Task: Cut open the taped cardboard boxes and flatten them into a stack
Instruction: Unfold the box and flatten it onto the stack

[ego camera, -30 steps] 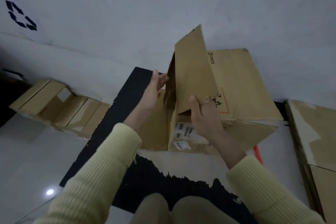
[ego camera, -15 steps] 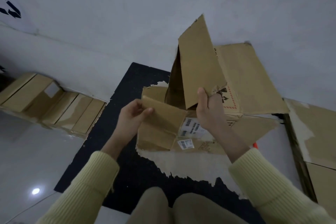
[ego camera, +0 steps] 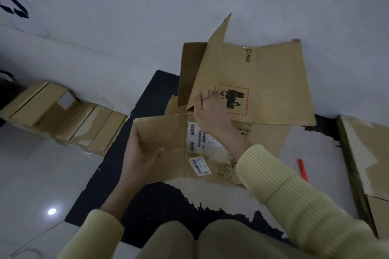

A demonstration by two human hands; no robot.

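Observation:
A cut-open brown cardboard box (ego camera: 280, 82) with a PICO mark and a red-bordered hazard label lies mostly spread out on the floor in front of me. My right hand (ego camera: 207, 114) grips the torn lower corner of one upright flap (ego camera: 210, 69). My left hand (ego camera: 142, 153) holds the left flap (ego camera: 166, 130), thumb on top and fingers curled under its edge. White barcode labels (ego camera: 199, 136) show on the panel between my hands.
Flattened boxes lie at the left by the wall (ego camera: 63, 115) and along the right edge (ego camera: 366, 160). An orange cutter (ego camera: 303, 169) lies on the floor to the right. A black mat (ego camera: 147, 200) with torn white paper is under the box; my knees are below.
The box has opened out flatter. My left hand pulled the left flap down and toward me. My right hand kept its hold on the upright flap, which leans further right.

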